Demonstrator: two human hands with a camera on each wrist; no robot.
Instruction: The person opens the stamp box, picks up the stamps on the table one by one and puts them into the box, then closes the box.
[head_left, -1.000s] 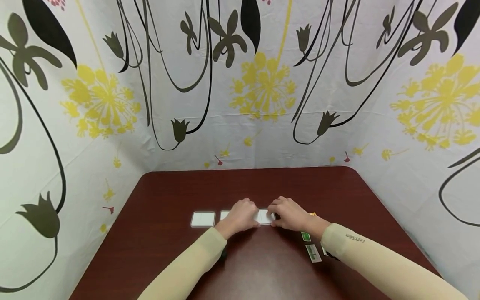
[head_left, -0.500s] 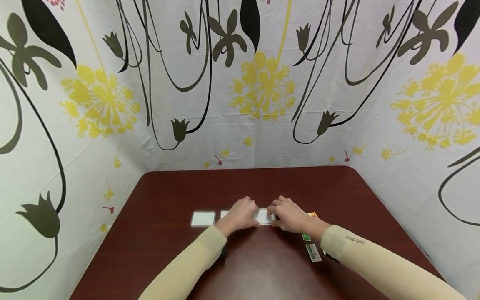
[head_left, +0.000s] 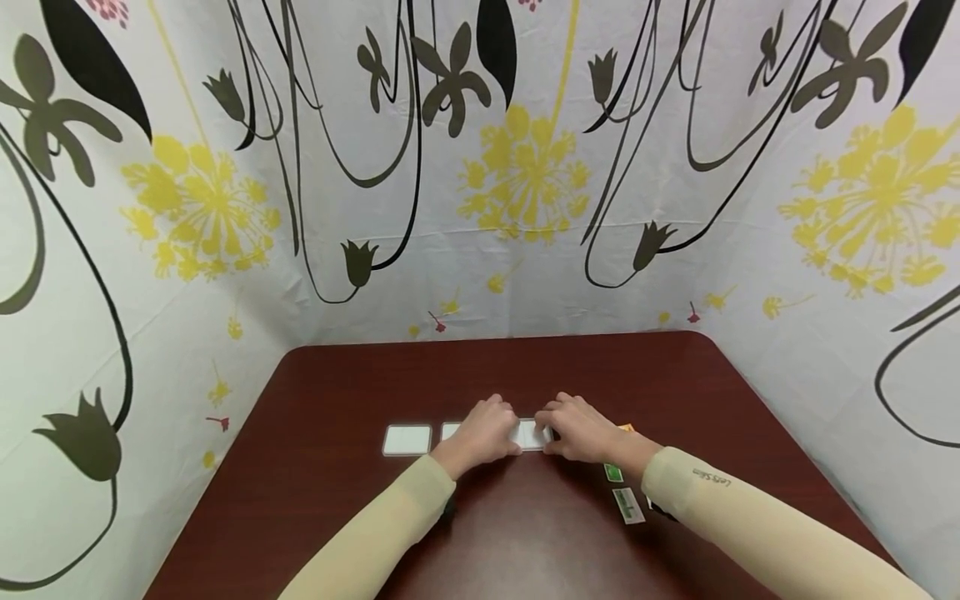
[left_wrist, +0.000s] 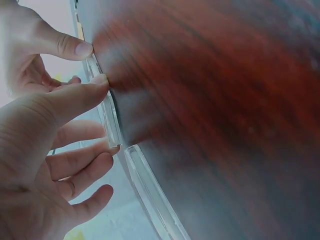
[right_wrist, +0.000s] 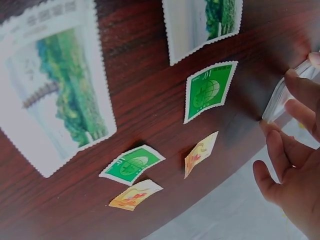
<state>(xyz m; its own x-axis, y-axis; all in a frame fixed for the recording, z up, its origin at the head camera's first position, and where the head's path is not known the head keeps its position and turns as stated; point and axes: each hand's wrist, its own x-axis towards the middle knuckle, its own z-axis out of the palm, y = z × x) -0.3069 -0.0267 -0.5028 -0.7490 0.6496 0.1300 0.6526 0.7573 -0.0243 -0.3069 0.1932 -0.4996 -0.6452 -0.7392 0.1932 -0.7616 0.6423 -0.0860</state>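
My two hands pinch a flat clear plastic case with a white inside (head_left: 530, 434) from opposite sides, low over the dark red table. The left hand (head_left: 483, 431) has its thumb on the case's near edge and its other fingers behind, as the left wrist view shows. My right hand (head_left: 577, 429) holds the right end between thumb and fingers, seen partly in the right wrist view. Just left of it lies a second case (head_left: 448, 430), mostly hidden by the left hand. A third case (head_left: 407, 440) lies farther left.
Several loose postage stamps lie to the right: green ones (right_wrist: 210, 92), orange ones (right_wrist: 200, 155), and larger ones with a landscape (right_wrist: 75, 90). My right forearm covers some in the head view. A patterned cloth (head_left: 510, 283) stands behind the table (head_left: 480, 375).
Both hands and the case stay practically where they were. Only the head view shifts slightly.
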